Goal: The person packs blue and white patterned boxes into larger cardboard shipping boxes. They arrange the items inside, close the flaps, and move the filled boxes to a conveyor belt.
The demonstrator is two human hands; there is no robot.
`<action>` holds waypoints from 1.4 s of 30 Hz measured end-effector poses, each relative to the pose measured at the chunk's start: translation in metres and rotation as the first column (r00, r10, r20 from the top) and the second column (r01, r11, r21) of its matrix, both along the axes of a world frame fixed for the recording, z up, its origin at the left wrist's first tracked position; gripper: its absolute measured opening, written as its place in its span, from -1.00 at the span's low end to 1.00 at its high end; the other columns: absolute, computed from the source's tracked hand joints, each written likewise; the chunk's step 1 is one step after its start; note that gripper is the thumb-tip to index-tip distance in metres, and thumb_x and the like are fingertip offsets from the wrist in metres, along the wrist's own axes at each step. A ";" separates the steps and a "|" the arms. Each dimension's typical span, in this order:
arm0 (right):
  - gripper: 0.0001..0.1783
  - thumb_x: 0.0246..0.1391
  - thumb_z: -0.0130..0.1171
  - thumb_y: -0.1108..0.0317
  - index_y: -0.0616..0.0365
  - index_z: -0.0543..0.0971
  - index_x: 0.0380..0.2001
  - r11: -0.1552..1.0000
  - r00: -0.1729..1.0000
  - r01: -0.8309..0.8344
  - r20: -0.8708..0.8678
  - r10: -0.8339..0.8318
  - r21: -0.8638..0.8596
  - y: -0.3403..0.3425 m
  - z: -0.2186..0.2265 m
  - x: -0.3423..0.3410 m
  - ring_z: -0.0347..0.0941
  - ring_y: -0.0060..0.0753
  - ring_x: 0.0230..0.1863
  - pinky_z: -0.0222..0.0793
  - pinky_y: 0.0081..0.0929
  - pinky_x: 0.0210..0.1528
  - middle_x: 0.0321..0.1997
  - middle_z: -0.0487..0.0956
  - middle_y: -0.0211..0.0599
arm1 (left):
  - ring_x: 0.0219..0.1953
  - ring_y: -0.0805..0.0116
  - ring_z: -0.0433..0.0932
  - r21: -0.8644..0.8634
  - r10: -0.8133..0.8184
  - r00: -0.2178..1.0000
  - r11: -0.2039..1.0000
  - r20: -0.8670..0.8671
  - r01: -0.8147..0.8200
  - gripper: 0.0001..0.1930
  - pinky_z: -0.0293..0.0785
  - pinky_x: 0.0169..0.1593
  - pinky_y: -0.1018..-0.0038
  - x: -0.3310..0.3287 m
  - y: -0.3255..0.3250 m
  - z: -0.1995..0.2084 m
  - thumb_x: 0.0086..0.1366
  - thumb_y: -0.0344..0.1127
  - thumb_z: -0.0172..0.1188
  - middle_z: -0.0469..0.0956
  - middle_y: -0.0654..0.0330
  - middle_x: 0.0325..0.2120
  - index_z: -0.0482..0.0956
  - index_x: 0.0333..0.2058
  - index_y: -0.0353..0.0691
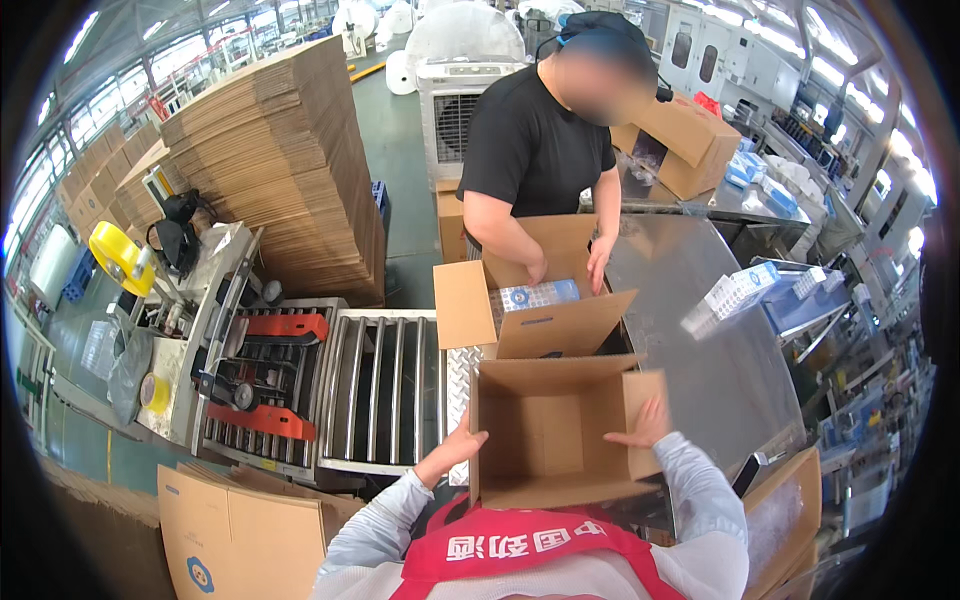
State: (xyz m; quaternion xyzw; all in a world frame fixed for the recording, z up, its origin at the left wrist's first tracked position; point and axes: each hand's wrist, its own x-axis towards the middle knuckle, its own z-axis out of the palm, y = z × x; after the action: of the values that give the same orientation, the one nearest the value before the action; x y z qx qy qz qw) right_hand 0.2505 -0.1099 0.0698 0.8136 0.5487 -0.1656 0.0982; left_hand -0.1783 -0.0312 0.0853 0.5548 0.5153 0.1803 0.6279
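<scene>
Left grip (457, 446), right grip (648, 424) on carton (545, 432)

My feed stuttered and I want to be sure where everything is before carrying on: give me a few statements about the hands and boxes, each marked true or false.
1. The left hand is at the left side of the near box. True.
2. The right hand is inside the far box. False: it is on the near box's right flap.
3. A co-worker's hands are at the far box. True.
4. The near box is packed to the brim. False: bare cardboard shows inside it.
5. The package in the far box is solid red. False: it is white and blue.
6. Metal rollers lie to the left of the near box. True.
</scene>
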 end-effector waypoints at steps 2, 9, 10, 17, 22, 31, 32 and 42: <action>0.02 0.05 0.24 -0.24 0.46 0.27 0.27 0.971 0.535 0.231 -0.841 -0.080 0.055 0.006 -0.085 0.017 0.19 0.02 0.40 0.11 -0.22 0.38 0.30 0.37 0.16 | 0.17 0.22 0.43 -0.035 -0.021 0.989 0.999 0.149 0.027 -0.17 0.32 0.23 0.40 -0.022 0.006 -0.035 0.30 -0.22 0.23 0.53 -0.04 0.04 -0.03 0.38 -0.38; -0.24 0.22 -0.09 -0.27 0.33 0.66 -0.19 0.997 0.975 0.047 -0.216 -0.059 -0.063 0.030 -0.066 0.035 0.54 0.20 0.00 0.43 -0.10 0.09 -0.13 0.63 0.16 | -0.03 0.28 0.61 -0.429 0.404 0.858 0.868 0.316 -0.251 -0.51 0.54 0.07 0.29 -0.052 0.007 -0.048 0.24 -0.17 0.35 0.61 0.10 -0.06 0.51 0.06 -0.32; -0.21 0.22 -0.12 -0.30 0.33 0.66 -0.20 0.998 0.985 0.019 -0.168 -0.028 -0.057 0.034 -0.052 0.051 0.55 0.18 -0.01 0.43 -0.09 0.08 -0.15 0.64 0.16 | -0.02 0.28 0.60 -0.400 0.396 0.842 0.884 0.365 -0.242 -0.50 0.53 0.09 0.28 -0.033 0.007 -0.048 0.23 -0.17 0.36 0.61 0.10 -0.05 0.51 0.07 -0.32; -0.21 0.28 -0.23 -0.31 0.28 0.63 -0.37 0.774 0.454 0.631 -0.780 -0.431 -0.060 0.061 -0.067 0.231 0.57 -0.28 -0.55 0.53 -0.30 -0.46 -0.41 0.64 0.01 | 0.25 0.00 0.15 -0.025 0.082 0.884 0.994 -0.460 -0.105 0.12 0.13 0.30 0.15 0.043 -0.007 0.025 0.06 0.12 0.44 0.19 -0.17 0.19 -0.10 0.31 -0.41; -0.44 0.33 -0.18 -0.06 0.24 0.58 -0.17 0.545 0.594 0.771 -0.679 -0.432 0.328 0.044 -0.178 0.378 0.60 -0.23 -0.35 0.56 -0.20 -0.23 -0.30 0.65 -0.08 | 0.39 -0.29 -0.10 0.646 0.230 0.620 0.456 -0.750 0.612 0.16 -0.16 0.28 -0.34 0.190 -0.017 0.137 -0.13 0.12 0.52 0.04 -0.21 0.30 0.05 0.35 -0.23; -0.89 0.18 0.05 0.27 0.03 0.49 -0.33 0.341 -0.144 0.923 -0.983 -0.117 -0.176 0.082 -0.129 0.352 0.19 -0.58 -0.62 0.10 -0.49 -0.63 -0.59 0.33 -0.50 | -0.48 0.13 0.49 0.620 -0.762 0.586 0.607 0.276 0.497 -0.94 0.44 -0.42 0.31 0.503 -0.124 0.212 0.22 -0.43 0.24 0.46 0.15 -0.48 0.52 -0.36 -0.21; -0.88 0.15 0.08 0.28 0.03 0.55 -0.40 0.431 0.128 0.902 -0.953 -0.275 -0.003 0.060 -0.154 0.408 0.32 -0.54 -0.63 0.20 -0.46 -0.61 -0.61 0.41 -0.45 | -0.46 0.09 0.50 0.656 -0.817 0.502 0.547 0.283 0.520 -0.93 0.45 -0.39 0.26 0.514 -0.133 0.219 0.21 -0.42 0.23 0.46 0.13 -0.48 0.51 -0.36 -0.19; -0.59 0.25 0.06 0.30 0.32 0.46 0.09 0.439 -0.242 0.849 -0.955 -0.170 -0.294 0.018 -0.074 0.396 0.64 -0.06 -0.09 0.66 -0.33 -0.16 0.00 0.60 0.01 | -0.49 0.33 0.58 0.578 -0.850 0.490 0.503 0.194 0.643 -0.83 0.49 -0.42 0.53 0.528 -0.144 0.219 0.03 -0.59 0.34 0.57 0.13 -0.50 0.61 -0.35 -0.30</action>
State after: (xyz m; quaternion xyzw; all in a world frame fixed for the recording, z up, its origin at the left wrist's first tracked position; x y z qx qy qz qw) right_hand 0.6468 -0.0918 -0.0037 0.6237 0.0384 -0.5132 -0.5884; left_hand 0.3497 -0.1748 0.3047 0.7896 -0.0052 0.1136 0.6030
